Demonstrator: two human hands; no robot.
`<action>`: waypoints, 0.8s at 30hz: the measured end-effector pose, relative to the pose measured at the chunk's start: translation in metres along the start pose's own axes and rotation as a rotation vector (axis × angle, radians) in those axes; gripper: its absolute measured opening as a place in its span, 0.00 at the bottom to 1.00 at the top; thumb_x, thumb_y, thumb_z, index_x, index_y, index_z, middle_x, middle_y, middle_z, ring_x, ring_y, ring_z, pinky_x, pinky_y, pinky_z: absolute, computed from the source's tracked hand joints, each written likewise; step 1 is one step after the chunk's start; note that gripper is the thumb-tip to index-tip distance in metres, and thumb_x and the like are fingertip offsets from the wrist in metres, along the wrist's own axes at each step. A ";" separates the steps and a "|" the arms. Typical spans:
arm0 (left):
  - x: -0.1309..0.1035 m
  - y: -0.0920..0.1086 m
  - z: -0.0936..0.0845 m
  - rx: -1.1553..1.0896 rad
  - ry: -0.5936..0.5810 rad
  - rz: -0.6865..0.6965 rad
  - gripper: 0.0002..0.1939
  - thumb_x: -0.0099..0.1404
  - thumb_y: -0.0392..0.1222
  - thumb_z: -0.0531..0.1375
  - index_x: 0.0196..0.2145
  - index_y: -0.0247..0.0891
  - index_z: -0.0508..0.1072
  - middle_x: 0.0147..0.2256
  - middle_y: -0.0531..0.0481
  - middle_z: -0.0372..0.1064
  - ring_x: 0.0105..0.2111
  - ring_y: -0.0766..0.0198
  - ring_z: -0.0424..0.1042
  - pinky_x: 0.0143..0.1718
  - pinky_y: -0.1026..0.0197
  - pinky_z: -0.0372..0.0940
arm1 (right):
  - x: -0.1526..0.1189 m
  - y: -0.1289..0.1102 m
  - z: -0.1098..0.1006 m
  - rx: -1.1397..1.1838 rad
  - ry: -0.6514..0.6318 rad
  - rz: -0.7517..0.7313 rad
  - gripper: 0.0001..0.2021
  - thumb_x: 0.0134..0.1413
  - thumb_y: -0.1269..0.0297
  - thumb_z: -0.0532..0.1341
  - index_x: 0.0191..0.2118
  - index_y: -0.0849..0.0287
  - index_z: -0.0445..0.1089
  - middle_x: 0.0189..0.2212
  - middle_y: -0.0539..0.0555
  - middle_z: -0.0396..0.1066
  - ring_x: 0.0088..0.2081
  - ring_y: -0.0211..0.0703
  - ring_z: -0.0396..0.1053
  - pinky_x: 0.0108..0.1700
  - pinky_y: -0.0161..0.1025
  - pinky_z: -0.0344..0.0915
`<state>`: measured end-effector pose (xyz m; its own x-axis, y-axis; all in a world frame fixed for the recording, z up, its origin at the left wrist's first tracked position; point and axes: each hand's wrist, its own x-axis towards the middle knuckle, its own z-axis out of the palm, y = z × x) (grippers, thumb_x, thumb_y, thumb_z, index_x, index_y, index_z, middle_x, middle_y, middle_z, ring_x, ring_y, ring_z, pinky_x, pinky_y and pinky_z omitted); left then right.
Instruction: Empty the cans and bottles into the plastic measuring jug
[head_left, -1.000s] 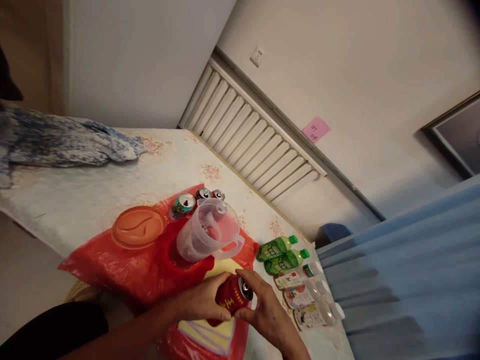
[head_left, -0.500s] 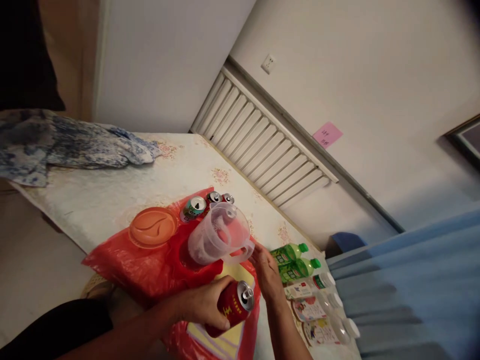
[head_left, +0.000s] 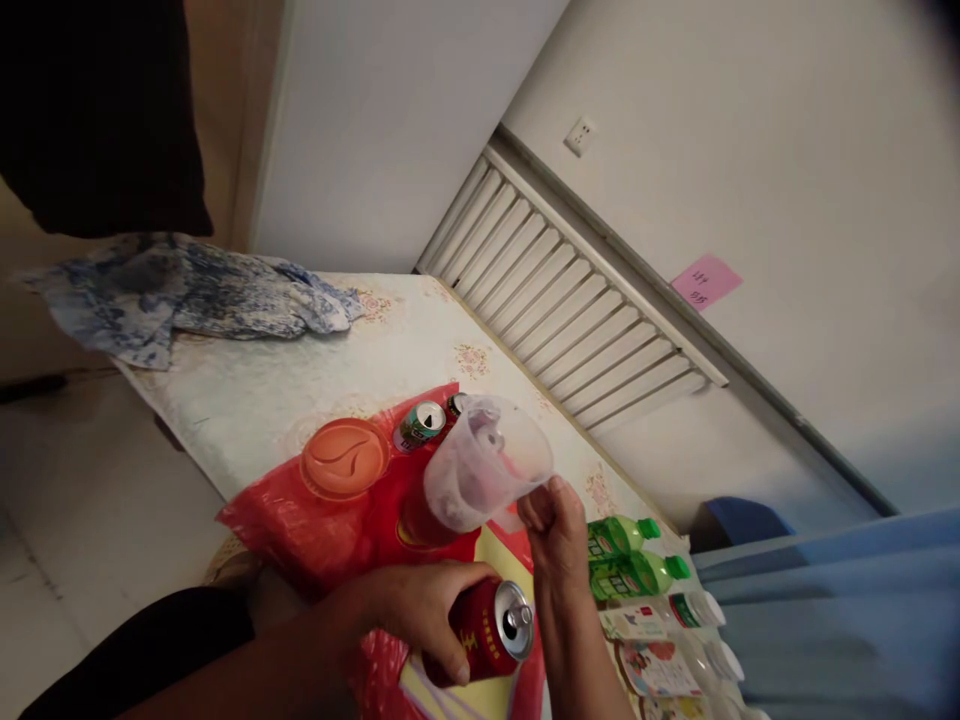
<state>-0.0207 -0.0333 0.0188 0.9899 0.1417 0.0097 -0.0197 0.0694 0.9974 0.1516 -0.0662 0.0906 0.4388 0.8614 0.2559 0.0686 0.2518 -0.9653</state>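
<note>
My left hand [head_left: 420, 610] is wrapped round an opened red drink can [head_left: 491, 632], its silver top tilted toward the right. The fingers of my right hand [head_left: 556, 530] are closed on the handle side of a translucent plastic pitcher [head_left: 480, 465]; the handle itself is mostly hidden by them. The pitcher is tilted above a red plastic bag [head_left: 300, 530]. Beside it on the bag lie a round orange lid [head_left: 345, 458] and a green opened can [head_left: 418, 425]. Another can [head_left: 456, 404] is mostly covered by the pitcher.
Green-capped bottles [head_left: 630, 572] and several clear bottles [head_left: 660, 665] lie at the right of the table [head_left: 285, 385]. A blue patterned cloth [head_left: 247, 295] rests at its far left. Behind are a white radiator [head_left: 570, 300] and a blue curtain [head_left: 840, 610].
My right hand has gone from fingertips at the pitcher's handle to a closed grip, and the pitcher has tilted. My left hand still holds the red can. The view has shifted.
</note>
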 end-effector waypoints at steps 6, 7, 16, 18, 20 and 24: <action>0.000 0.003 -0.008 -0.079 0.047 0.062 0.42 0.39 0.33 0.71 0.55 0.43 0.69 0.49 0.51 0.74 0.49 0.48 0.72 0.47 0.56 0.68 | 0.008 -0.064 -0.021 -0.033 0.088 -0.089 0.26 0.52 0.52 0.65 0.18 0.55 0.48 0.15 0.39 0.40 0.17 0.30 0.37 0.18 0.32 0.41; 0.001 0.003 -0.009 -0.094 0.061 0.065 0.43 0.39 0.33 0.70 0.56 0.43 0.69 0.49 0.50 0.74 0.49 0.48 0.72 0.46 0.56 0.68 | 0.007 -0.073 -0.027 -0.035 0.105 -0.096 0.26 0.51 0.52 0.66 0.17 0.55 0.49 0.15 0.39 0.40 0.17 0.29 0.37 0.18 0.32 0.40; 0.017 0.008 -0.018 -0.100 0.323 0.139 0.39 0.43 0.32 0.63 0.56 0.39 0.67 0.42 0.49 0.74 0.38 0.56 0.73 0.32 0.62 0.65 | -0.019 -0.120 -0.083 -0.206 0.187 -0.051 0.26 0.52 0.53 0.67 0.17 0.56 0.51 0.14 0.40 0.44 0.16 0.29 0.39 0.18 0.33 0.42; 0.021 0.004 -0.021 -0.050 0.386 0.124 0.39 0.44 0.33 0.63 0.57 0.39 0.66 0.39 0.49 0.74 0.35 0.58 0.73 0.31 0.62 0.65 | -0.027 -0.122 -0.095 -0.238 0.177 -0.009 0.26 0.52 0.52 0.67 0.17 0.55 0.52 0.14 0.40 0.43 0.16 0.30 0.40 0.18 0.32 0.43; 0.026 0.000 -0.023 -0.011 0.443 0.120 0.39 0.46 0.34 0.63 0.58 0.38 0.65 0.37 0.50 0.75 0.33 0.59 0.73 0.30 0.62 0.64 | -0.035 -0.123 -0.105 -0.269 0.185 0.034 0.26 0.51 0.51 0.68 0.17 0.55 0.52 0.14 0.39 0.43 0.16 0.29 0.40 0.18 0.32 0.42; 0.032 -0.008 -0.024 -0.026 0.472 0.154 0.37 0.48 0.35 0.62 0.58 0.39 0.64 0.39 0.49 0.75 0.33 0.58 0.74 0.30 0.63 0.65 | -0.049 -0.123 -0.113 -0.340 0.239 0.112 0.26 0.44 0.47 0.71 0.18 0.55 0.55 0.14 0.39 0.44 0.16 0.28 0.39 0.18 0.31 0.38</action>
<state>0.0072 -0.0054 0.0099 0.8036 0.5835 0.1173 -0.1702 0.0364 0.9847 0.2230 -0.1891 0.1910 0.6531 0.7384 0.1683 0.2824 -0.0312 -0.9588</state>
